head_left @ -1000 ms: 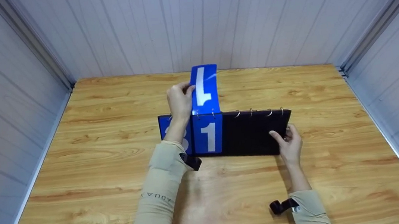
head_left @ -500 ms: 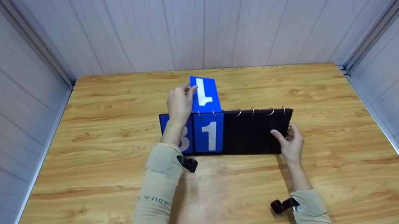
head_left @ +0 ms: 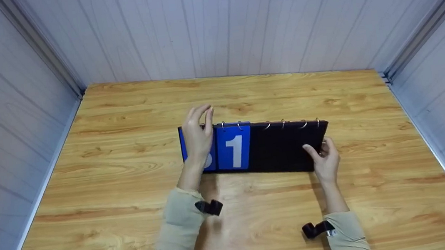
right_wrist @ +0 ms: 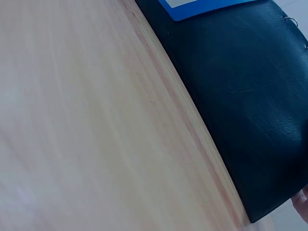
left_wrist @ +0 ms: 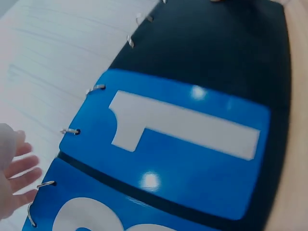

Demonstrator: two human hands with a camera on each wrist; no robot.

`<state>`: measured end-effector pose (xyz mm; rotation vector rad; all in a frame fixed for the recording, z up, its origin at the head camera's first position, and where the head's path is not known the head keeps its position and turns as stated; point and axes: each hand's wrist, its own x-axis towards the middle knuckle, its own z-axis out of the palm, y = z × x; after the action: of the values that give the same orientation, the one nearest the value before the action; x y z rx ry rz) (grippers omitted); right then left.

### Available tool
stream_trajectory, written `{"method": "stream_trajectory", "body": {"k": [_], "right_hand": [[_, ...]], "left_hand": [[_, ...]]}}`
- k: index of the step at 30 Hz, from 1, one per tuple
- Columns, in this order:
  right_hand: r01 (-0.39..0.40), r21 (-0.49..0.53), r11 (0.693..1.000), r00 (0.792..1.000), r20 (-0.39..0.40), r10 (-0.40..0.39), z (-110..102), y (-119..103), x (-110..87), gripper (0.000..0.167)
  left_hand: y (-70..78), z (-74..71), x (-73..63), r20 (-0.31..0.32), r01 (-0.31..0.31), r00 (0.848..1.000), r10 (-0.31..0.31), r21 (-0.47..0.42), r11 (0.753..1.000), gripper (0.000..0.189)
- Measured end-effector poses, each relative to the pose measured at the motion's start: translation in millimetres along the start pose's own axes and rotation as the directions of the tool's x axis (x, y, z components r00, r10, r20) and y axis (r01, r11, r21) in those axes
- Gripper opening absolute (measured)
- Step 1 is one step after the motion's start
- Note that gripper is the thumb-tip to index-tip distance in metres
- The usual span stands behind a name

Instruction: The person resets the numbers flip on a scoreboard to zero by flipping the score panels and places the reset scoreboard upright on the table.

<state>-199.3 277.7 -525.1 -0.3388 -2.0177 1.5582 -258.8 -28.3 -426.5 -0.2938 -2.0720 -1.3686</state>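
A black flip scoreboard [head_left: 277,148] stands upright on the wooden table, its metal rings along the top edge. A blue card with a white 1 [head_left: 233,148] hangs on its front, seen large in the left wrist view. Left of that hangs another blue card [left_wrist: 130,207], its number partly covered by my left hand [head_left: 198,138] in the head view. That hand is in front of the board's left part, fingertips above the top edge, holding nothing. My right hand [head_left: 325,163] grips the board's right end, thumb on the front and fingers behind.
The wooden table [head_left: 110,205] reaches back to a pale panelled wall [head_left: 211,25]. Similar panels [head_left: 8,124] rise on the left and right. Black wrist cameras [head_left: 211,207] are strapped over both sleeves.
The blue card my left hand pinched above the board has gone down behind the top edge and been let go. That hand has drawn back toward me; the right keeps its grip.
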Motion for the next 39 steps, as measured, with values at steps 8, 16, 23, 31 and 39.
{"method": "stream_trajectory", "body": {"k": [8, 16, 23, 31, 39], "right_hand": [[0.002, 0.015, 1.0, 1.0, -0.001, -0.001, 0, 2, -1.7, 0.037], [0.006, 0.031, 0.999, 1.0, -0.012, -0.005, 1, 2, -2.8, 0.04], [-0.005, 0.034, 0.999, 1.0, -0.005, 0.005, 2, 1, -2.9, 0.039], [-0.019, 0.026, 0.999, 1.0, -0.007, 0.02, 3, 1, -3.5, 0.038], [-0.01, 0.034, 0.999, 1.0, -0.013, 0.01, 5, 1, -4.7, 0.035]], "left_hand": [[4.6, -3.3, -45.5, -0.098, -0.009, 0.995, 0.007, -0.026, 1.0, 0.012], [0.5, 2.5, -78.9, -0.034, 0.171, 0.984, -0.174, -0.072, 0.983, 0.019], [-6.2, 10.9, -97.2, -0.008, 0.322, 0.945, -0.326, -0.142, 0.936, 0.026], [-11.7, 19.0, -103.4, 0.013, 0.446, 0.892, -0.452, -0.182, 0.876, 0.031], [-11.1, 13.5, -104.4, 0.022, 0.506, 0.859, -0.512, -0.194, 0.84, 0.016]]}}
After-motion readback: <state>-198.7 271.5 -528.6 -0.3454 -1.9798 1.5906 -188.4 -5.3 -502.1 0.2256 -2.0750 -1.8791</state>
